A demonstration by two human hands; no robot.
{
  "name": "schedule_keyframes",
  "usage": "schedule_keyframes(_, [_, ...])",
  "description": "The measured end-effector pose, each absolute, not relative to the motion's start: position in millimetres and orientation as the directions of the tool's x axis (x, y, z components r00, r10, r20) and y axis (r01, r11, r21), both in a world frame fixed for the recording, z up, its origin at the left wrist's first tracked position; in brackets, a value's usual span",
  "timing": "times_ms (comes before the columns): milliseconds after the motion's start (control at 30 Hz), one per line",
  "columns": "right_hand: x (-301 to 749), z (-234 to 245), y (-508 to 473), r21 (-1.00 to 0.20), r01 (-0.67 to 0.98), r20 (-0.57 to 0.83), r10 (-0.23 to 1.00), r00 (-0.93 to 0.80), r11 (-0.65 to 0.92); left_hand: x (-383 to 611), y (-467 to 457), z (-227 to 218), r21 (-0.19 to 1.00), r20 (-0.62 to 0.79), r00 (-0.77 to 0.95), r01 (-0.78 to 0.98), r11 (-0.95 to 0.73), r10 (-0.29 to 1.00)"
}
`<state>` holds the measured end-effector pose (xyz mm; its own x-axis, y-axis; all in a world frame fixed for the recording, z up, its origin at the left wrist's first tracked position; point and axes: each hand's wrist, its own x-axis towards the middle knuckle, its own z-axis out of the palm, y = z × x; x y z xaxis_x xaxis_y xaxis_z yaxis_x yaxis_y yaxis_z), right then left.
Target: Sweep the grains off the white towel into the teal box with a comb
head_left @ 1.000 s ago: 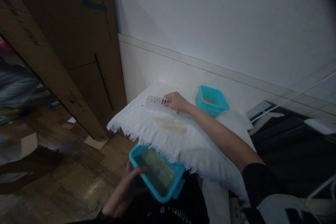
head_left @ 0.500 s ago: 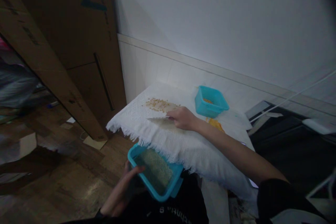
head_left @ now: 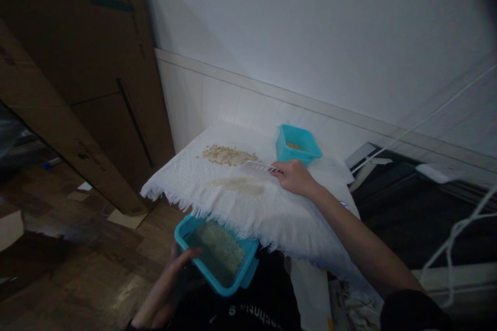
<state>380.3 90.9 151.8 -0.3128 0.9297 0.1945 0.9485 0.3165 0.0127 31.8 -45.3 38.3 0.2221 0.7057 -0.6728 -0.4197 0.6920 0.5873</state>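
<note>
My left hand (head_left: 173, 274) grips the left side of a turquoise plastic container (head_left: 248, 269), thumb over the rim. It is tilted under the table's fringed edge and holds pale, fine grains (head_left: 221, 245) that look like rice. Over the white cloth (head_left: 182, 176), my right hand (head_left: 293, 176) is closed on a thin, flat white piece (head_left: 258, 166) with a striped part by the fingers; its kind is unclear. Just beyond it lies a heap of yellowish kernels mixed with pale grains (head_left: 229, 155). A thin patch of pale grains (head_left: 243, 185) is spread nearer the fringe.
A second turquoise container (head_left: 289, 152) with yellow kernels inside stands at the table's back, near the wall. A tall cardboard box (head_left: 112, 129) rises on the left. Dark flat items (head_left: 392, 207) and white cables (head_left: 452, 238) are at the right. Cardboard scraps lie on the wooden floor.
My right hand has drawn back to the right relative to the heap, tilting the white piece and uncovering the thin grain patch. The left hand's hold is unchanged. The whole view has shifted slightly.
</note>
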Motion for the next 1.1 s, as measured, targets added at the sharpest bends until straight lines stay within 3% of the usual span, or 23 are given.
schedule_keyframes(133, [390, 133, 74, 0.05, 0.956, 0.192, 0.936, -0.294, 0.29, 37, -47, 38, 0.566, -0.684, 0.244, -0.417, 0.711, 0.688])
schedule_keyframes(400, [381, 126, 51, 0.06, 0.92, 0.224, 0.892, -0.392, 0.388, 42, -52, 38, 0.57, -0.665, 0.294, -0.394, 0.721, 0.686])
schedule_keyframes(667, [380, 142, 83, 0.143, 0.959, 0.149, 0.953, -0.265, 0.245, 50, -47, 29, 0.571, -0.724, 0.196, -0.368, 0.734, 0.661])
schedule_keyframes(867, [373, 119, 55, 0.143, 0.928, 0.141, 0.921, -0.364, 0.345, 52, -44, 19, 0.558, -0.75, 0.155, -0.374, 0.741, 0.643])
schedule_keyframes(1000, [375, 114, 38, 0.123, 0.872, 0.207, 0.847, -0.489, 0.474, 52, -45, 19, 0.576, -0.74, 0.145, -0.369, 0.73, 0.657])
schedule_keyframes(1100, [373, 126, 47, 0.113, 0.874, 0.258, 0.835, -0.485, 0.473, 52, -48, 18, 0.599, -0.707, 0.17, -0.37, 0.71, 0.686])
